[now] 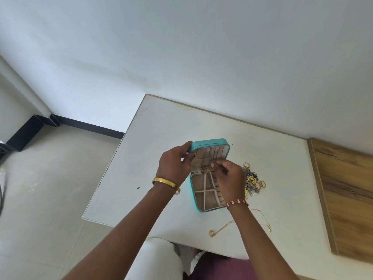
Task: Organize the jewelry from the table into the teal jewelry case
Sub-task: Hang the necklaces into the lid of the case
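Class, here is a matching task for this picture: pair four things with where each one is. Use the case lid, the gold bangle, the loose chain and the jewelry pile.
Things:
1. case lid
2. gold bangle
3. loose chain
4. jewelry pile

Places:
A. on the table's near edge, in front of the case
B. held upright by the left hand
C. on the table, right of the case, behind the right hand
D. around the left wrist

Pairs: 1-B, 2-D, 3-A, 4-C
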Action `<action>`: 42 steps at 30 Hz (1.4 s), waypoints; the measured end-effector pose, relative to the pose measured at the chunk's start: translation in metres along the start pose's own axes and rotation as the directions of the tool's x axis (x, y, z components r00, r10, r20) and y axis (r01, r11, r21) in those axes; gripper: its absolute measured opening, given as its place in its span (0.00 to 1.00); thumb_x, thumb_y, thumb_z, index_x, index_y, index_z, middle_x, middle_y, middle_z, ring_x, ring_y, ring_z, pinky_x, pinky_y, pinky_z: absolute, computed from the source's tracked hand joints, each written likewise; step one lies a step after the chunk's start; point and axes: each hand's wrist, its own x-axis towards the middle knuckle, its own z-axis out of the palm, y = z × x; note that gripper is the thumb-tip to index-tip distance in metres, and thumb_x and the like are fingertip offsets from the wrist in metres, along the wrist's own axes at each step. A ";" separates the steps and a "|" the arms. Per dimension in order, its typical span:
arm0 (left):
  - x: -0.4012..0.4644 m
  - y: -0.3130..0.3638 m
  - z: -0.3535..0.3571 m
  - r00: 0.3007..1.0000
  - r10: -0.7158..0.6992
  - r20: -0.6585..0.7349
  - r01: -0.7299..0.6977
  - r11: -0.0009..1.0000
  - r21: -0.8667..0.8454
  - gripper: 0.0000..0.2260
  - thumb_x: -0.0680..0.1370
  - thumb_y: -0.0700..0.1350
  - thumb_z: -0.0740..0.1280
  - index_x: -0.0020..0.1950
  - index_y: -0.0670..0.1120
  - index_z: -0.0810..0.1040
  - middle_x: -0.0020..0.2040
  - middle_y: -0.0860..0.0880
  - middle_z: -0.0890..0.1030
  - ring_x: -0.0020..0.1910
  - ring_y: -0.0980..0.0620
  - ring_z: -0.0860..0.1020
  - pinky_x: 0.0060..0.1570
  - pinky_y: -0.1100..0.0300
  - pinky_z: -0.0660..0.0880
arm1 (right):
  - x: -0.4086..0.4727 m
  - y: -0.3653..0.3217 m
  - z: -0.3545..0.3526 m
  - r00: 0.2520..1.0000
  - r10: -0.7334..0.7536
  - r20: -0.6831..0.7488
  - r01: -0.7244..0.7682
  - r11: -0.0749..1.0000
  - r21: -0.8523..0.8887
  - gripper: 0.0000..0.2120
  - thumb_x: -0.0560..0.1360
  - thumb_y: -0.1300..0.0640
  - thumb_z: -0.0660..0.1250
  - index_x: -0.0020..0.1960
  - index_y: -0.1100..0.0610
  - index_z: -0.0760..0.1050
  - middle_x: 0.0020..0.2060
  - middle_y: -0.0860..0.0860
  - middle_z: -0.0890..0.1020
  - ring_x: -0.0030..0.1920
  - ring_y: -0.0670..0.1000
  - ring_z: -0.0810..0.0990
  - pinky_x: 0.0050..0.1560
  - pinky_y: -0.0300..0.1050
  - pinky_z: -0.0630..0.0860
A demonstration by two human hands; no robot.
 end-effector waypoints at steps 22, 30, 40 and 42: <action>0.000 0.001 0.000 1.000 0.002 -0.001 -0.002 0.999 -0.049 0.16 0.75 0.38 0.66 0.63 0.44 0.75 0.57 0.46 0.81 0.54 0.48 0.80 0.58 0.62 0.72 | 0.004 0.001 0.008 0.947 -0.303 0.103 0.310 0.789 -0.529 0.06 0.65 0.61 0.75 0.38 0.60 0.79 0.34 0.57 0.82 0.36 0.59 0.79 0.33 0.45 0.76; -0.002 -0.003 0.002 1.000 -0.014 0.019 0.016 0.998 -0.066 0.17 0.76 0.40 0.66 0.64 0.49 0.74 0.55 0.48 0.81 0.53 0.51 0.79 0.52 0.66 0.71 | -0.014 0.004 -0.004 0.983 -0.182 -0.011 0.160 0.891 -0.426 0.11 0.72 0.54 0.69 0.44 0.62 0.81 0.38 0.58 0.81 0.39 0.56 0.77 0.36 0.40 0.70; -0.010 -0.008 0.007 0.995 -0.072 0.063 0.076 0.996 -0.053 0.17 0.77 0.38 0.62 0.66 0.46 0.72 0.61 0.46 0.78 0.60 0.49 0.76 0.58 0.65 0.67 | -0.032 0.003 0.002 0.980 -0.084 0.183 0.168 0.841 -0.513 0.10 0.73 0.52 0.67 0.50 0.58 0.80 0.50 0.53 0.81 0.51 0.53 0.75 0.50 0.44 0.74; -0.009 -0.007 0.007 0.996 -0.070 0.060 0.073 0.996 -0.046 0.17 0.77 0.38 0.62 0.66 0.46 0.72 0.61 0.46 0.79 0.60 0.48 0.77 0.60 0.62 0.69 | -0.033 0.003 0.002 0.978 -0.100 0.182 0.180 0.843 -0.507 0.09 0.73 0.54 0.67 0.49 0.58 0.80 0.50 0.54 0.81 0.50 0.53 0.75 0.50 0.45 0.74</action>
